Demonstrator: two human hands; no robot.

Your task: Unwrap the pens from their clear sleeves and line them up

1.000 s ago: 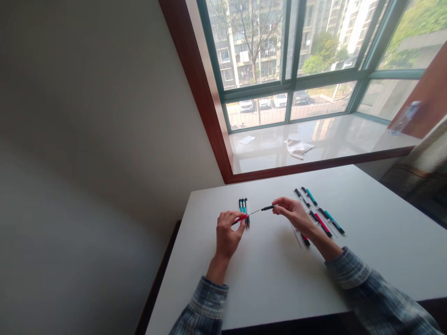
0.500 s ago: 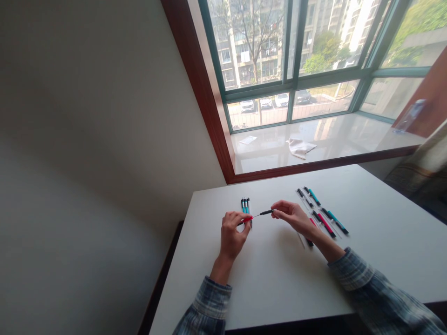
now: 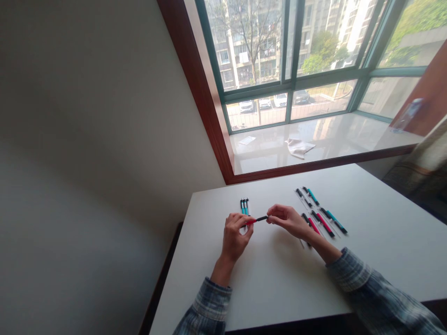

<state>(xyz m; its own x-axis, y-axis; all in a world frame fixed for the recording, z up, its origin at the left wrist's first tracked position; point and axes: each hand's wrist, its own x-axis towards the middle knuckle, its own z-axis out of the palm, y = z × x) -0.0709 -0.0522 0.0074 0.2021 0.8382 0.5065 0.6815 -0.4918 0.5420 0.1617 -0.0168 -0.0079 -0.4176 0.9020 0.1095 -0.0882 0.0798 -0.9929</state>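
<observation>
Between finger and thumb, my left hand [image 3: 236,235] grips a red pen barrel [image 3: 250,222], its dark end partly hidden by the fingers. My right hand [image 3: 286,219] pinches the far end of a black upper pen part [image 3: 261,218]. The two parts meet end to end in a nearly level line above the table; whether they are joined I cannot tell. Just beyond my left hand lie several turquoise and black pens [image 3: 245,205] side by side, partly covered by it. Red pen parts [image 3: 322,224] rest on the table near my right wrist.
On the right of the white table [image 3: 279,288] lie turquoise pen parts [image 3: 334,220], black parts [image 3: 303,197] and thin refills. A white cloth [image 3: 299,148] and a sheet of paper [image 3: 247,140] are on the windowsill behind. A wall [image 3: 104,163] rises at the left.
My right hand has moved left, bringing the black upper part up to the red barrel. The thin refill that showed between them is now out of sight.
</observation>
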